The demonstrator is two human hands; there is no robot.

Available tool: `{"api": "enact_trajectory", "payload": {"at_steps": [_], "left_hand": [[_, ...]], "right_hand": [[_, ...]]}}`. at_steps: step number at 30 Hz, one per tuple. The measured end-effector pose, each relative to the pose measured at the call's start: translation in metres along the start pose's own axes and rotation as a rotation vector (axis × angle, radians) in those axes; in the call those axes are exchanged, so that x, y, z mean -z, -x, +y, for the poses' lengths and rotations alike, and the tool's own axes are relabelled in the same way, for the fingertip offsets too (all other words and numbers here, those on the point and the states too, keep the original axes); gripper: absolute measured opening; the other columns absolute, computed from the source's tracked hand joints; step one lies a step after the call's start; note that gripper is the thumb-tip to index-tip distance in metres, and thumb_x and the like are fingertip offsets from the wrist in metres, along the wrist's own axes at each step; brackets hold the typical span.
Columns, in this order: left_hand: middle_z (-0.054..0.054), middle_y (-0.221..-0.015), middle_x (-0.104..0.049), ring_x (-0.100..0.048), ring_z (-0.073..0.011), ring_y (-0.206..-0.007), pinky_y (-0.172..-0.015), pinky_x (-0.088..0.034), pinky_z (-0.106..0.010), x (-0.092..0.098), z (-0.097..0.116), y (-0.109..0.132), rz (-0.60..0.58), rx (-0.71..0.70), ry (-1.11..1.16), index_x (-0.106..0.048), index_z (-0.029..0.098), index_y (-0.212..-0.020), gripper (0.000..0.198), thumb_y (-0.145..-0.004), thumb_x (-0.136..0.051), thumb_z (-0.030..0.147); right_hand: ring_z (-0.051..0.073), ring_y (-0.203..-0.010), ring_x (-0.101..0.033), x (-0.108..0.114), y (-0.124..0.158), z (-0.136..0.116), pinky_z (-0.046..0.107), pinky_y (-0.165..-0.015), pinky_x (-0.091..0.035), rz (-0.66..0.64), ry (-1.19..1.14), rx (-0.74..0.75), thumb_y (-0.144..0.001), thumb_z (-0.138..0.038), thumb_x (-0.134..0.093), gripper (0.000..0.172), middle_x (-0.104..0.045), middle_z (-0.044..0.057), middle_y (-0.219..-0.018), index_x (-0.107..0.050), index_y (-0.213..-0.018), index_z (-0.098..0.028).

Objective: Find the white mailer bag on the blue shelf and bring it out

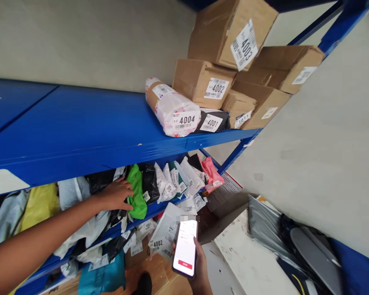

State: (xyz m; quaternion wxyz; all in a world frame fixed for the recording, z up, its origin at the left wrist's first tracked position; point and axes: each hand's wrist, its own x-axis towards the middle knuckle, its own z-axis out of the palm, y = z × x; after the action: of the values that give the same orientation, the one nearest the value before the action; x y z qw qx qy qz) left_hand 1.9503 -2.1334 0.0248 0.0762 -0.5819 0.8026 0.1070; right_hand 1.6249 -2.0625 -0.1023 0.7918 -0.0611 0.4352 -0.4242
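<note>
My left hand reaches into the lower shelf among the parcels. Its fingers are apart and touch the left edge of a bright green plastic mailer bag. A black mailer bag stands right beside the green one. In my right hand is a smartphone, held upright with the thumb along its right edge. Its screen is lit white with a red bar near the bottom; the text is too small to read. Just behind the phone lies a white parcel labelled 4002.
The blue upper shelf carries cardboard boxes and a white wrapped parcel labelled 4004. More bags fill the lower shelf, including a yellow bag and a pink bag. A teal bag sits below. At right stands a white board.
</note>
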Motion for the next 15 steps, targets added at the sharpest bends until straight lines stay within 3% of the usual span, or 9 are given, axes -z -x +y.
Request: {"api": "enact_trajectory", "payload": {"at_steps": [2, 4, 7, 11, 15], "left_hand": [[-0.008, -0.111, -0.063, -0.053, -0.0259, -0.112, -0.111, -0.021, -0.047, -0.005, -0.007, 0.016, 0.022, -0.016, 0.020, -0.069, 0.022, -0.098, 0.029, -0.074, -0.064, 0.039], [-0.006, -0.120, -0.058, -0.050, -0.0236, -0.116, -0.107, -0.029, -0.040, -0.007, -0.009, 0.024, 0.057, -0.004, 0.046, -0.065, 0.024, -0.107, 0.035, -0.074, -0.063, 0.031], [-0.010, -0.121, -0.053, -0.054, -0.0229, -0.107, -0.090, -0.043, -0.033, -0.008, -0.006, 0.029, 0.162, 0.041, 0.060, -0.057, 0.017, -0.114, 0.046, -0.069, -0.061, 0.020], [-0.006, -0.105, -0.056, -0.053, -0.0217, -0.101, -0.091, -0.039, -0.034, -0.009, -0.006, 0.035, 0.192, -0.034, 0.012, -0.065, 0.021, -0.096, 0.021, -0.077, -0.056, 0.023], [-0.005, -0.104, -0.057, -0.051, -0.0236, -0.099, -0.090, -0.036, -0.039, -0.012, -0.015, 0.044, 0.189, -0.107, -0.080, -0.064, 0.035, -0.111, 0.037, -0.079, -0.054, 0.021]], "right_hand": [[0.027, -0.064, -0.067, -0.006, -0.001, -0.002, 0.034, -0.061, -0.051, -0.001, -0.004, -0.008, -0.051, -0.053, -0.080, 0.066, -0.071, 0.021, -0.081, -0.060, -0.096, -0.010], [0.028, -0.065, -0.067, -0.013, -0.002, -0.003, 0.034, -0.062, -0.051, -0.024, -0.001, -0.020, -0.049, -0.053, -0.081, 0.067, -0.072, 0.021, -0.081, -0.059, -0.097, -0.011], [0.029, -0.065, -0.067, -0.021, -0.003, -0.004, 0.036, -0.064, -0.051, -0.032, 0.017, -0.026, -0.046, -0.054, -0.081, 0.071, -0.071, 0.022, -0.081, -0.059, -0.097, -0.011], [0.031, -0.070, -0.068, -0.027, -0.003, -0.003, 0.038, -0.068, -0.050, -0.072, 0.039, 0.009, -0.050, -0.055, -0.079, 0.069, -0.072, 0.021, -0.085, -0.060, -0.100, -0.011], [0.031, -0.071, -0.068, -0.024, -0.003, -0.001, 0.040, -0.070, -0.050, -0.124, 0.031, 0.011, -0.055, -0.054, -0.077, 0.062, -0.072, 0.019, -0.087, -0.064, -0.099, -0.013]]}}
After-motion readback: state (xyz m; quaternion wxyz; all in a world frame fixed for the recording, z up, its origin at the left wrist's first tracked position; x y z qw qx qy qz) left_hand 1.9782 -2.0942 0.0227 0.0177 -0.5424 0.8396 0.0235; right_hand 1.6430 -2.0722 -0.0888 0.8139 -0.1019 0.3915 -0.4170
